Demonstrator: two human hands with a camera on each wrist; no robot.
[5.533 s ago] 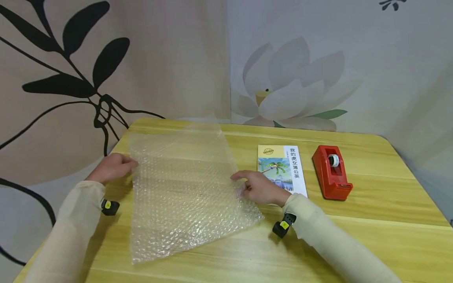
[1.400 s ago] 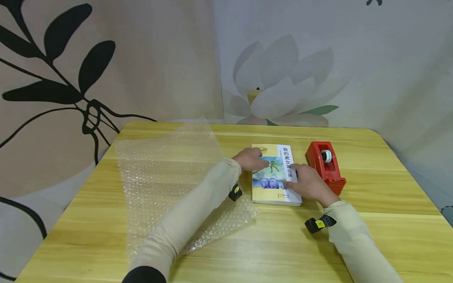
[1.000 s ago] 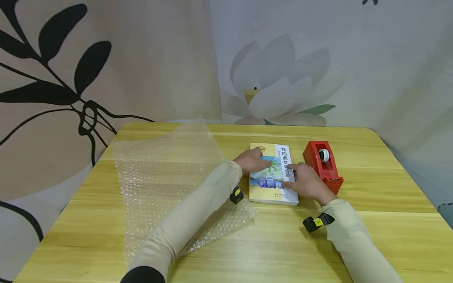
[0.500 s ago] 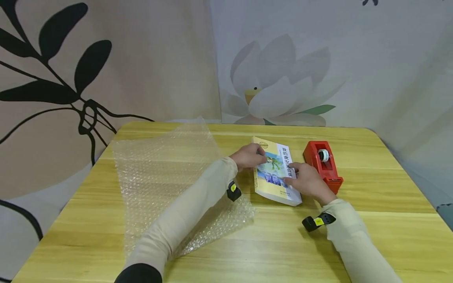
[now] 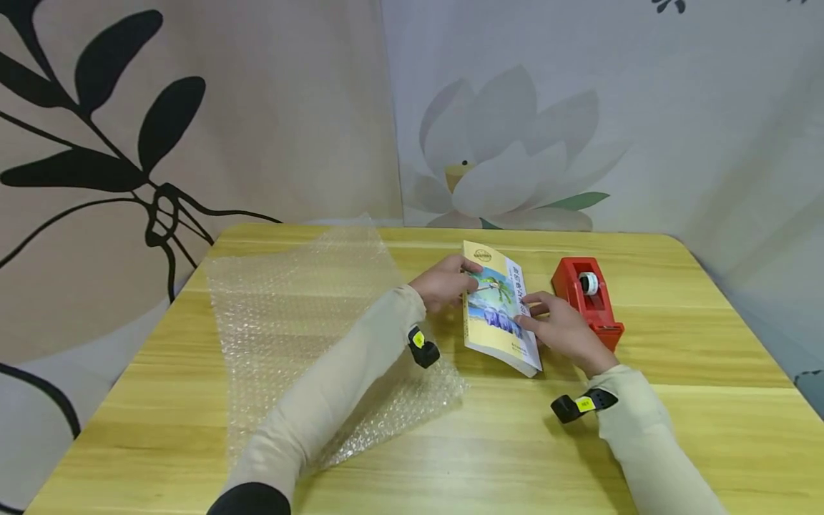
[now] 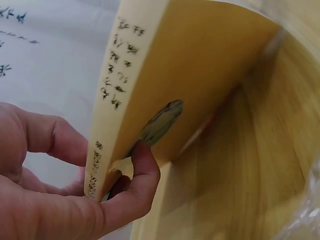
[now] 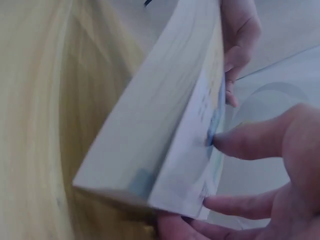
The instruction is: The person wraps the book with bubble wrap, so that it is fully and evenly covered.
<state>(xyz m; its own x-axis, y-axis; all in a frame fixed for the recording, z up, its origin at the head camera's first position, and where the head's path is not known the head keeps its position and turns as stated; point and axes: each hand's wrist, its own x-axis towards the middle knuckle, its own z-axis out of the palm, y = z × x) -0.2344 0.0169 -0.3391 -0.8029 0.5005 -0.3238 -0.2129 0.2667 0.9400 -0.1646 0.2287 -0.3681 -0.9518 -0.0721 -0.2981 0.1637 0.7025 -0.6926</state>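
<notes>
A paperback book with a yellow cover, a palm-tree picture and a white title strip is held tilted over the table, its left side raised. My left hand pinches its spine side, with fingers on both covers; the spine and the back cover's oval picture show in the left wrist view. On the opposite side, my right hand holds the edge, thumb on the front cover and some fingertips under it. The thick page block faces the right wrist camera.
A sheet of bubble wrap lies flat on the left of the wooden table, partly under my left forearm. A red tape dispenser stands just behind and right of my right hand. Patterned curtains hang behind the table.
Earlier both hands were at the bubble wrap, then moved to the book lying flat. Since then the book's left side has been lifted, and its front cover now tilts to the right.
</notes>
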